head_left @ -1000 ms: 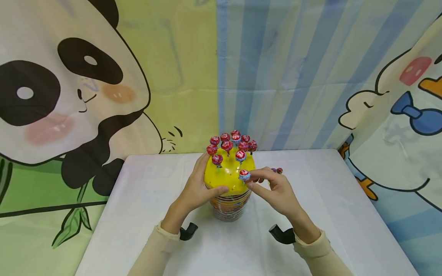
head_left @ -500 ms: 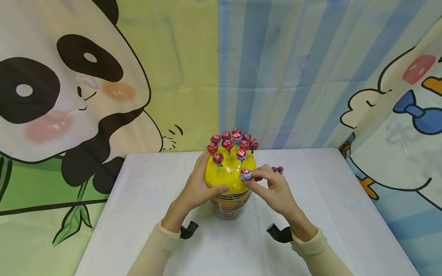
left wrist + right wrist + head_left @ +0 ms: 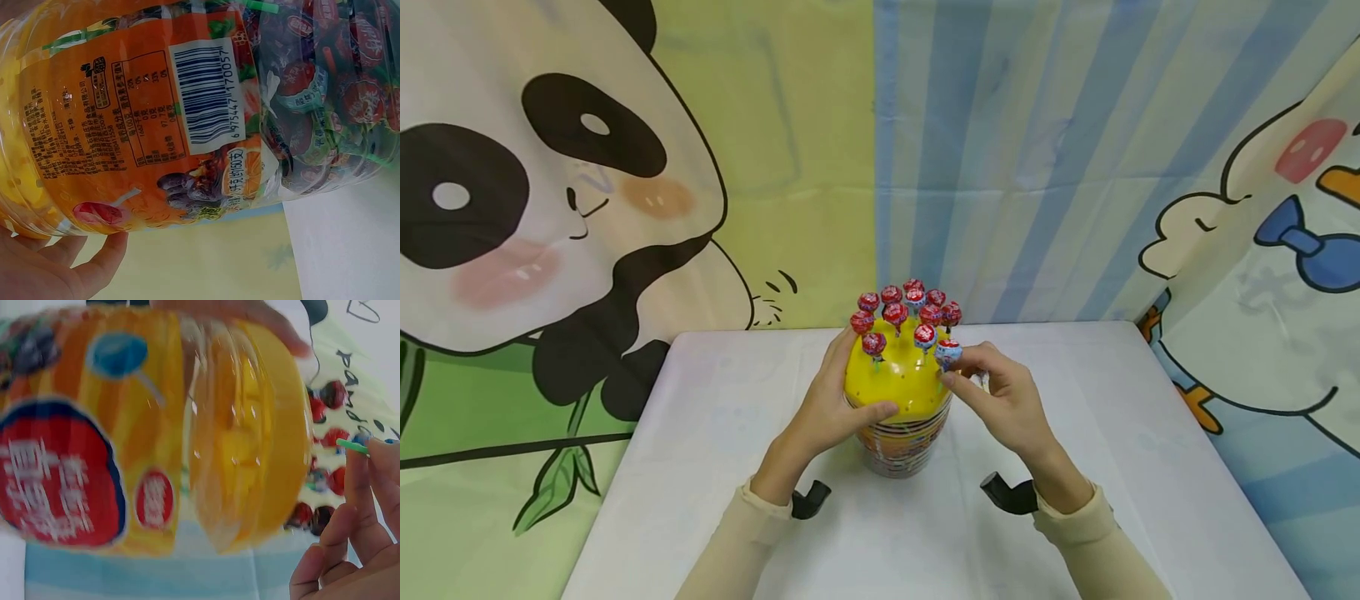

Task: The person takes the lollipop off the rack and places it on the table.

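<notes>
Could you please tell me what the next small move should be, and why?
I would probably ease the stick of the held lollipop into a free spot on the yellow lid: the right hand pinches it beside the lid with the stick's tip free, other lollipops stand there, and the left hand grips the lid's side.

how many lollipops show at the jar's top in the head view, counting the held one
12: 11 standing lollipops on the yellow lid, and 1 held lollipop in the right hand at the lid's right edge. Others may be hidden.
</notes>
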{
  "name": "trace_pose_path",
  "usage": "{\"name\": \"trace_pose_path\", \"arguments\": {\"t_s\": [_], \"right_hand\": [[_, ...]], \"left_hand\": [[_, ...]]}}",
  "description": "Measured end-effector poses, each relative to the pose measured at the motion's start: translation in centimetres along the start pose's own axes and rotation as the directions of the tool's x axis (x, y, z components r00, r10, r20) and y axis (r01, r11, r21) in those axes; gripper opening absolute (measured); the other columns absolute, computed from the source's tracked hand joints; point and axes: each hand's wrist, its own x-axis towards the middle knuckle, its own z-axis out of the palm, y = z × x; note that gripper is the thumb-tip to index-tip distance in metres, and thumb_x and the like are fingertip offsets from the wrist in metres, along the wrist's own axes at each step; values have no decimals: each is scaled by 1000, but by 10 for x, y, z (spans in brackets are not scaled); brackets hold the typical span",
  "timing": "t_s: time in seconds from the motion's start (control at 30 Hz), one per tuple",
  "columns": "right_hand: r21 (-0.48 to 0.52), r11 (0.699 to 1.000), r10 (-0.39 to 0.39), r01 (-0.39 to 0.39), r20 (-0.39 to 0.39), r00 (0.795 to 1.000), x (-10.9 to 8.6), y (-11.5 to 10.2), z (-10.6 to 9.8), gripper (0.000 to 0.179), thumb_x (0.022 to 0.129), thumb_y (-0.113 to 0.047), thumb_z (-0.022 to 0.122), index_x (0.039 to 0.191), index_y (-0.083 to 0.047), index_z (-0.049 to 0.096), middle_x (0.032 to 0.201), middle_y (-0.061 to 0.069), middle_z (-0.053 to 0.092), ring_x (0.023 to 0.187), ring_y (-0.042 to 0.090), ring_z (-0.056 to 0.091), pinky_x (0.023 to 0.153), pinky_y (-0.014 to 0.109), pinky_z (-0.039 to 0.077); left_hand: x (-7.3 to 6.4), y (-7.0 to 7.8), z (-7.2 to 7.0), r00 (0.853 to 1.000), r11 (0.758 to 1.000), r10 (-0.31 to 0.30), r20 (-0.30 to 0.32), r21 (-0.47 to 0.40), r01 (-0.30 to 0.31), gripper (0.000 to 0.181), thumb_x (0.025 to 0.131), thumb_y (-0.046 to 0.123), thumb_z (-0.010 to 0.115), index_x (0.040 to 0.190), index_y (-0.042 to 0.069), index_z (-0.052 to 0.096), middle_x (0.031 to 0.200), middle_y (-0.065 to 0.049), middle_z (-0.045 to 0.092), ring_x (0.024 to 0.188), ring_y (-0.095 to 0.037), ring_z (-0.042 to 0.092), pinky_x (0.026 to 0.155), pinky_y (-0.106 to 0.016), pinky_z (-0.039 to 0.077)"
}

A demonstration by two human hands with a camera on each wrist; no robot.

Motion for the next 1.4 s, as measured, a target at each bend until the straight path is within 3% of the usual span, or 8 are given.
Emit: {"name": "trace_pose_path", "arguments": {"t_s": [0.17, 0.33, 0.63, 0.77, 1.0, 1.1, 1.27, 1.4], "right_hand": [[-19, 1000, 20, -20, -48, 999, 2, 6, -17, 24, 89, 12, 66, 108, -2, 71, 97, 8, 67, 83, 19, 53, 65, 25, 43], [-63, 995, 70, -78, -123, 990, 2, 24, -40, 18, 89, 11, 67, 106, 3, 70, 96, 13, 68, 82, 18, 55, 69, 24, 44], [-218, 890, 358, -400, -205, 911, 0, 66, -80, 23, 96, -9, 68, 113, 7, 67, 96, 17, 68, 83, 14, 56, 67, 25, 44], [-185, 823, 502, -537, -208, 840, -14, 119, -98, 34, 97, -22, 69, 120, 3, 67, 98, 9, 70, 88, 11, 58, 73, 26, 45], [-189, 613, 743, -767, -190, 641, -36, 174, -116, 41, 97, -25, 66, 128, 2, 62, 115, 19, 63, 108, 33, 53, 88, 43, 43], [-214, 546, 792, -810, -184, 583, -43, 188, -121, 41, 97, -25, 66, 127, 3, 61, 120, 22, 59, 108, 34, 50, 87, 45, 42], [-266, 477, 834, -838, -165, 527, -51, 205, -124, 38, 97, -27, 65, 122, 2, 63, 126, 23, 55, 107, 34, 50, 87, 46, 43], [-303, 451, 842, -840, -166, 513, -53, 213, -123, 36, 97, -28, 65, 119, 0, 64, 125, 23, 56, 105, 33, 50, 86, 46, 43]], "left_hand": [[0, 2, 0, 1000, 1000, 5, 0, -4, -5, 108, 74, 59, 81, 157, 46, 14, 161, 15, 17, 136, -21, 39, 103, -52, 43], [0, 2, 0, 1000, 1000, -5, -2, 7, 5, 108, 74, 58, 81, 157, 47, 13, 161, 16, 16, 138, -21, 36, 105, -54, 41], [-1, 1, 0, 1000, 1000, -12, 3, 1, 12, 108, 74, 59, 81, 157, 47, 13, 161, 15, 16, 139, -21, 36, 105, -54, 41], [0, 0, 1, 1000, 1000, -19, 5, 1, 19, 108, 74, 59, 80, 157, 47, 12, 161, 15, 16, 139, -21, 36, 105, -53, 41], [0, 1, 0, 1000, 1000, -17, 5, 3, 17, 108, 74, 59, 81, 157, 47, 12, 161, 15, 16, 139, -21, 35, 105, -53, 40], [0, 2, 0, 1000, 1000, -14, 6, 0, 14, 108, 74, 59, 81, 157, 47, 12, 161, 16, 16, 139, -20, 36, 105, -53, 41], [0, 3, 0, 1000, 1000, -9, 7, -14, 9, 109, 74, 57, 82, 158, 46, 12, 161, 16, 16, 138, -20, 36, 105, -52, 41], [0, 3, 0, 1000, 1000, -5, 5, -16, 6, 109, 74, 58, 81, 158, 46, 12, 161, 16, 16, 138, -19, 36, 105, -52, 41]]}}
